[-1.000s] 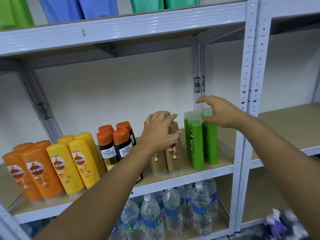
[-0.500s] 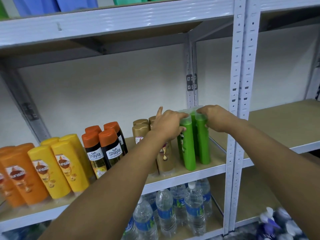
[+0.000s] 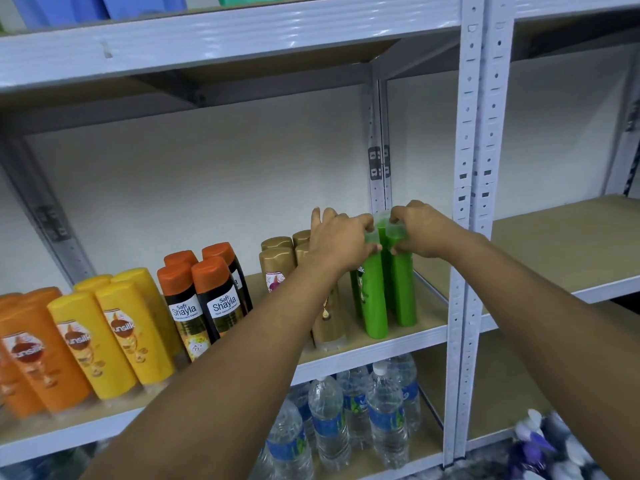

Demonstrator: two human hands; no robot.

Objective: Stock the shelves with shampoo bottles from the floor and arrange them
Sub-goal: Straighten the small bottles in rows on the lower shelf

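Two hands hold the tall green plastic shampoo bottles by their clear tops. My left hand and right hand are close together, each closed on a top. I see the green bottles stand upright at the right end of the grey metal shelf. Just beside them stand gold shampoo bottles, then black bottles with orange caps, then yellow bottles.

A shop stockroom: metal shelving lined with shampoo bottles and bottled water
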